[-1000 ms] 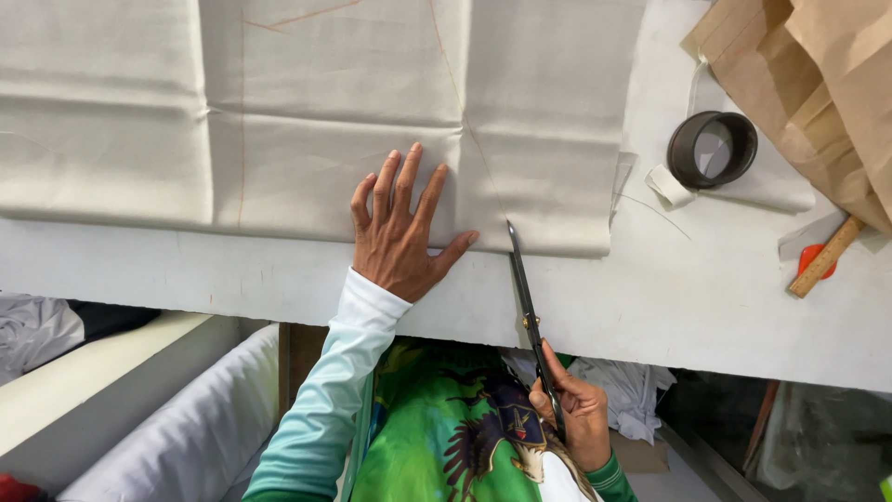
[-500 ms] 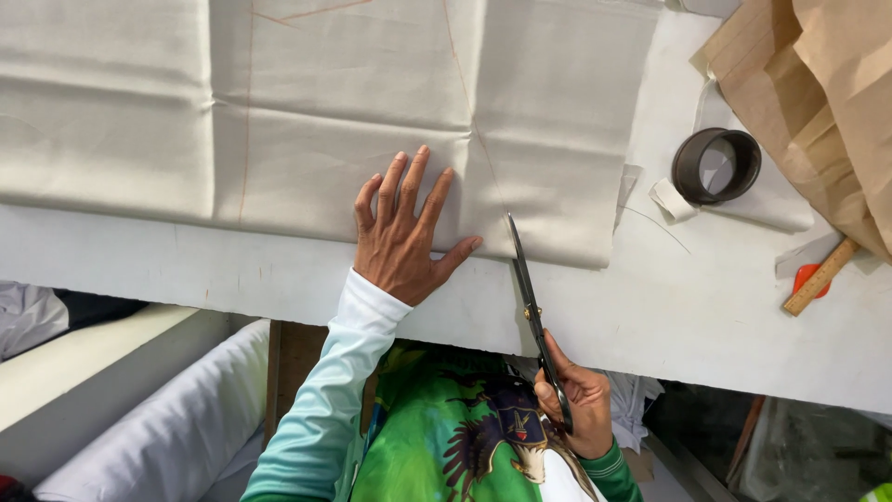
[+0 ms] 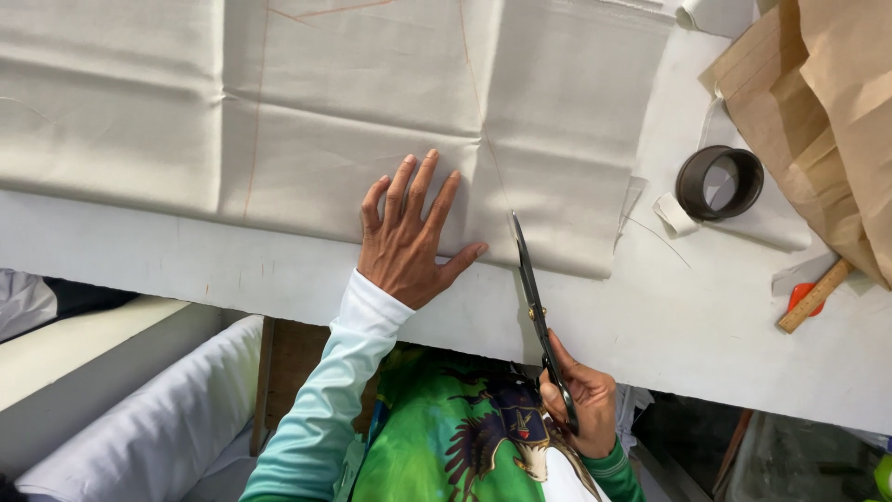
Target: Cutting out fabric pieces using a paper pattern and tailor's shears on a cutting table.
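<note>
Lay flat across white counter [image 3: 232,270]: pale creased fabric [image 3: 307,112], near edge by counter front; pinned by left hand [image 3: 409,237], released, fingers spread; gripped in clenched right hand [image 3: 581,400]: long scissors [image 3: 537,311], tip at fabric hem; cut just starting, by look; next called for steady advance along faint marked line.

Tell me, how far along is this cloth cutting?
Done: thin lines are drawn on the cloth. In hand: the left hand presses it flat while the right hand sets scissors at its near edge. Left: nearly the whole line looks uncut.
</note>
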